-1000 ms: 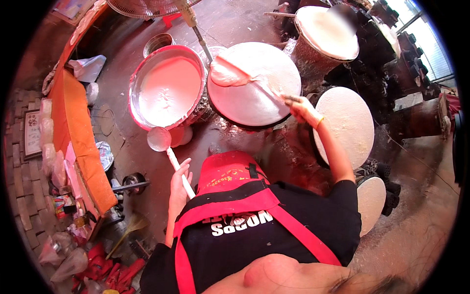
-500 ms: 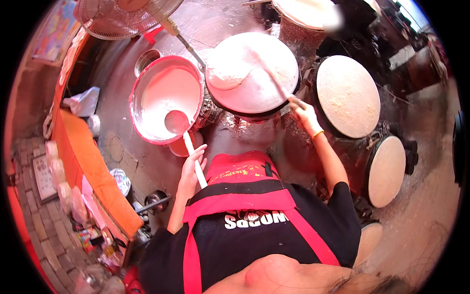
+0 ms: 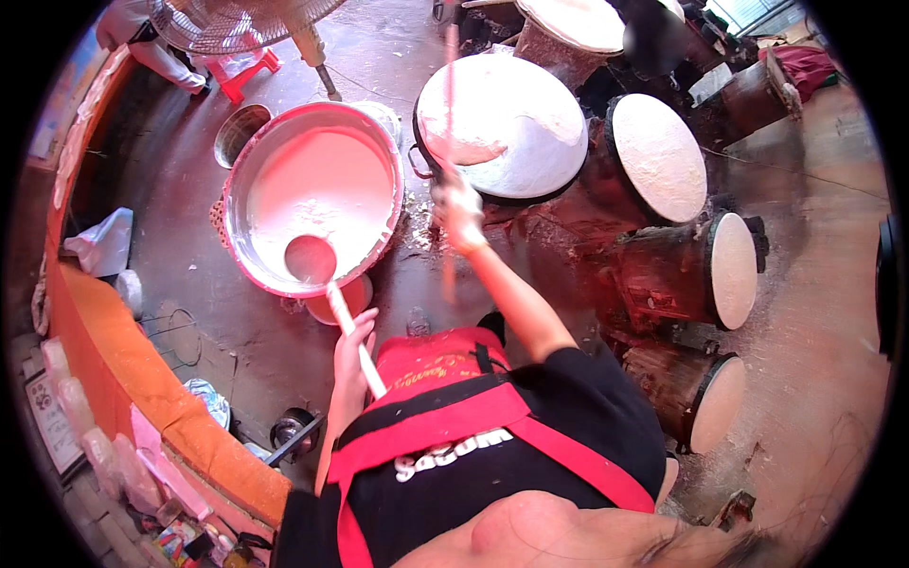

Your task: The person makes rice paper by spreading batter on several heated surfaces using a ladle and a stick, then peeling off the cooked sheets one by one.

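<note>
My left hand (image 3: 356,341) is closed on the white handle of a round ladle (image 3: 308,257), whose scoop rests in pale batter at the near side of a large red-rimmed basin (image 3: 235,199). My right hand (image 3: 456,204), blurred, grips a long thin stick (image 3: 451,85), which stands nearly vertical in the picture across the left side of a round griddle (image 3: 544,156). Pale batter (image 3: 464,118) is spread unevenly over that griddle's far and left part, with bare metal showing at the near right.
Several batter-covered griddles on drum stoves (image 3: 734,270) curve along the right. A standing fan (image 3: 237,24), a red stool (image 3: 251,76) and another person's legs (image 3: 166,62) are at the upper left. An orange-covered ledge (image 3: 161,369) with bags runs down the left. A metal pot (image 3: 232,133) sits behind the basin.
The ladle has dropped into the basin. My right hand and stick have moved left, the stick turning more upright. The batter lies differently on the griddle. The view has shifted, showing another person's legs.
</note>
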A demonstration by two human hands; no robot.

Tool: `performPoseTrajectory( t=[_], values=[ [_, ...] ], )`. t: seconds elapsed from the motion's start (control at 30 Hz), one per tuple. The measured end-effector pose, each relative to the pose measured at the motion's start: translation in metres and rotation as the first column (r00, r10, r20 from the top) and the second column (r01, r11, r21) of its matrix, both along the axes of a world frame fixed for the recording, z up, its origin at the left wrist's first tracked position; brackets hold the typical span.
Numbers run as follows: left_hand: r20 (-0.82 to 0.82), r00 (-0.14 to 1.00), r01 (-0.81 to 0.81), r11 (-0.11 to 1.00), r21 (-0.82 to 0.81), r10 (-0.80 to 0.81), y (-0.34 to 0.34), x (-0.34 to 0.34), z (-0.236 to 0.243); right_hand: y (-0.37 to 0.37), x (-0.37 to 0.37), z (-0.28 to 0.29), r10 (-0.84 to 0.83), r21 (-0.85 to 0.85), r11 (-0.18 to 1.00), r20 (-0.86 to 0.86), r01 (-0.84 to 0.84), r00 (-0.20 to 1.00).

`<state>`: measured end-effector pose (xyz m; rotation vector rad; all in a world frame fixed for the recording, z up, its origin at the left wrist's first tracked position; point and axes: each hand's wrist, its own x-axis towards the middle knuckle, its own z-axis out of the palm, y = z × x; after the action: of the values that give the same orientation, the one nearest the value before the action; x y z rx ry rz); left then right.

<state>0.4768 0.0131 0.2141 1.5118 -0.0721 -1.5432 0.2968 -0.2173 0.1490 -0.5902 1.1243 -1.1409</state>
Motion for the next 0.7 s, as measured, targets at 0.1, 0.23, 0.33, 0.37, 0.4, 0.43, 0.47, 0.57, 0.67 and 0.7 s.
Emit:
performPoseTrajectory(
  t=[0.1, 0.23, 0.33, 0.37, 0.4, 0.43, 0.47, 0.57, 0.67, 0.7],
  values=[
    [0.045, 0.993, -0.112, 0.994, 0.019, 0.111, 0.039, 0.018, 0.009, -0.065, 0.096, -0.01, -0.112, -0.046, 0.993, 0.001, 0.112, 0.994],
    [0.108, 0.989, -0.116, 0.989, 0.096, 0.105, 0.072, 0.044, 0.005, -0.102, 0.128, -0.087, -0.279, -0.024, 0.956, -0.389, 0.293, 0.878],
    [0.096, 0.993, -0.083, 0.993, 0.087, 0.075, 0.08, 0.054, -0.001, -0.04, 0.127, -0.056, -0.451, -0.152, 0.89, -0.422, 0.43, 0.786],
    [0.072, 0.997, -0.035, 0.997, 0.071, 0.03, 0.075, 0.054, 0.001, -0.034, 0.103, -0.089, -0.416, -0.103, 0.908, -0.343, 0.407, 0.842],
    [0.045, 0.999, 0.009, 0.999, 0.035, -0.011, 0.067, 0.053, 0.001, -0.028, 0.079, -0.124, -0.381, -0.055, 0.923, -0.266, 0.381, 0.885],
    [0.04, 0.999, 0.002, 1.0, 0.012, -0.002, 0.066, 0.055, -0.004, -0.004, 0.074, -0.097, -0.334, 0.002, 0.94, -0.187, 0.341, 0.924],
    [0.034, 0.999, -0.013, 1.0, 0.008, 0.013, 0.062, 0.052, -0.005, 0.022, 0.062, -0.061, -0.304, 0.056, 0.949, -0.113, 0.312, 0.946],
    [-0.005, 1.0, 0.01, 1.0, -0.012, -0.01, 0.048, 0.044, -0.001, 0.051, 0.012, -0.01, -0.279, 0.08, 0.954, -0.109, 0.288, 0.954],
    [-0.028, 0.999, 0.036, 0.998, -0.056, -0.037, 0.044, 0.037, 0.003, 0.034, -0.019, 0.01, -0.388, 0.209, 0.896, -0.058, 0.391, 0.92],
    [-0.024, 0.998, 0.055, 0.996, -0.065, -0.056, 0.043, 0.034, 0.004, 0.023, -0.02, 0.001, -0.478, 0.187, 0.866, 0.04, 0.464, 0.877]
  ],
)
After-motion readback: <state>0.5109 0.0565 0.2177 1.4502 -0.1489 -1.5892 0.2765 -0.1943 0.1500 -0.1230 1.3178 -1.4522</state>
